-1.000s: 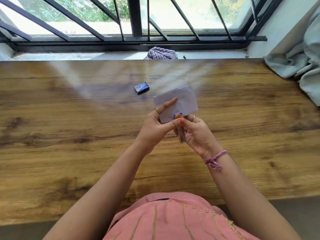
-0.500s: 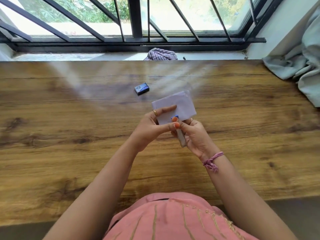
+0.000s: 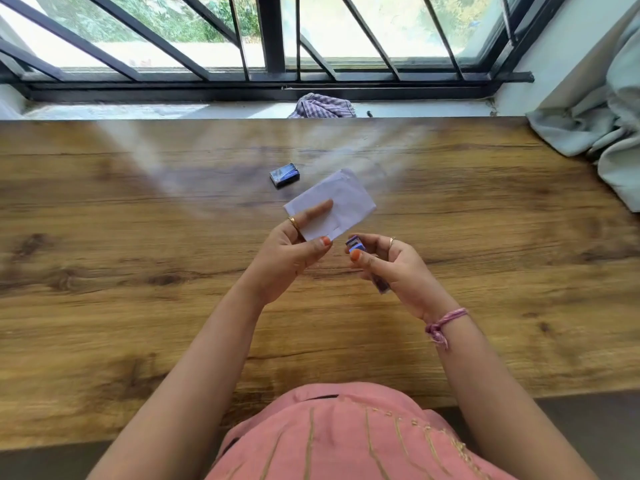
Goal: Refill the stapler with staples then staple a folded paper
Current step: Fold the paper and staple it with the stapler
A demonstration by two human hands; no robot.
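While she sits at the wooden table, her left hand pinches the folded paper by its near corner, thumb under the edge and forefinger laid straight across the top, so the sheet stands up off the wood, tilted away from her. Her right hand is curled round the small stapler, thumb pressing on its blue front end, fingers wrapped behind it. Paper and stapler sit just beside each other, a narrow gap between them.

Most of the stapler is buried in her palm; only the blue nose and a dark bit of the tail below her hand show, and both are blurred, so I cannot tell whether its mouth is open or closed. Any staple in the paper is too small to make out.

Further back on the table lies a little blue staple box, apart from her hands. Behind it runs a pale sill with a crumpled striped cloth under the barred window, and a grey curtain spills onto the table's right end.
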